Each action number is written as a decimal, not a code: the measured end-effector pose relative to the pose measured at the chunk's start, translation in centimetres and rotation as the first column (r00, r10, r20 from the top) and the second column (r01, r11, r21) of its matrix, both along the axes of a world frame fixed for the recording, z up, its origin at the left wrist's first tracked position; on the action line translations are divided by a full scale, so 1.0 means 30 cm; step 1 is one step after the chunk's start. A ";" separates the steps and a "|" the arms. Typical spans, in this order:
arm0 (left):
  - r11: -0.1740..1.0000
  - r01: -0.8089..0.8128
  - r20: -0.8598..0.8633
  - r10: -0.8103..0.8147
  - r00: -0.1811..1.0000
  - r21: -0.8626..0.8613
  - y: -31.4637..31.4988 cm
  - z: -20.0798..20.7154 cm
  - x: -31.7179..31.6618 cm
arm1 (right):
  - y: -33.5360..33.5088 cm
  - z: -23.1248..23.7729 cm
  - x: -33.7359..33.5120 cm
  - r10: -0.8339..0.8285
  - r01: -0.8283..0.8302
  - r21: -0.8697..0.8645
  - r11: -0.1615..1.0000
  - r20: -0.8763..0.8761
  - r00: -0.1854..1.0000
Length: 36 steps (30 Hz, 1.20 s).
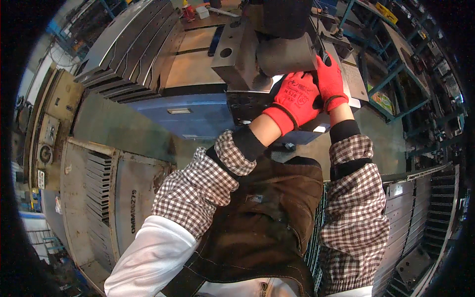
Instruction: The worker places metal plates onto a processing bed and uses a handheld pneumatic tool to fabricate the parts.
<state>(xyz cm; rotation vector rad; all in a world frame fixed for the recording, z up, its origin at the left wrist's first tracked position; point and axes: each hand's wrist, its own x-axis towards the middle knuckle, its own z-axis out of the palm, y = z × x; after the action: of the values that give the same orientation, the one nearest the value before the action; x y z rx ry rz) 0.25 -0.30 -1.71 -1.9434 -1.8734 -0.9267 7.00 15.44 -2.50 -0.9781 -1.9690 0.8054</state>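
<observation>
Far left, a tan machine cabinet [55, 111] stands at the edge of the view; near left, a worn metal bin [141, 185] sits low. Now the bent metal plates [131, 44], layered in a leaning stack beside the worktop [193, 72]: their edges look thin, so a forearm swung left could snag a sleeve there. Below runs a blue cabinet [193, 116].

Centre now, and here's the tight spot: a heavy-looking block [237, 54] with round holes, and just right of it the grey cylinder [284, 55], lying on its side, one end toward the block, the other toward the gloves. It looks smooth and round; if nothing fixes it in place, a lopsided push could roll it, pinching fingers against the block or dropping toward the legs.

The left hand [296, 98], red-gloved, is partly curled at the cylinder's near underside, fingertips hidden; I can't tell whether it grips anything. Right beside it, the right hand [330, 79] bends in at the cylinder's right end, fingers partly folded, its hold unclear too. The hands sit so close that one slipping could knock the other.

Far right, shelving [396, 94] stands well apart; near right, a crate of metal plates [408, 218] sits beside the right forearm, an elbow-knock hazard on stepping back.
</observation>
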 end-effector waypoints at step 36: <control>0.982 0.129 0.169 -0.152 0.974 0.140 0.072 -0.147 -0.020 | -0.590 0.708 -0.045 0.503 -0.520 0.278 0.807 -0.785 0.361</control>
<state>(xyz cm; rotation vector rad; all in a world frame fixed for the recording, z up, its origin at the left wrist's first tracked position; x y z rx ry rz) -0.37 1.84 -6.12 -1.9941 -1.7356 -1.2708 5.67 -2.25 18.72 0.1610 -1.3328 1.3316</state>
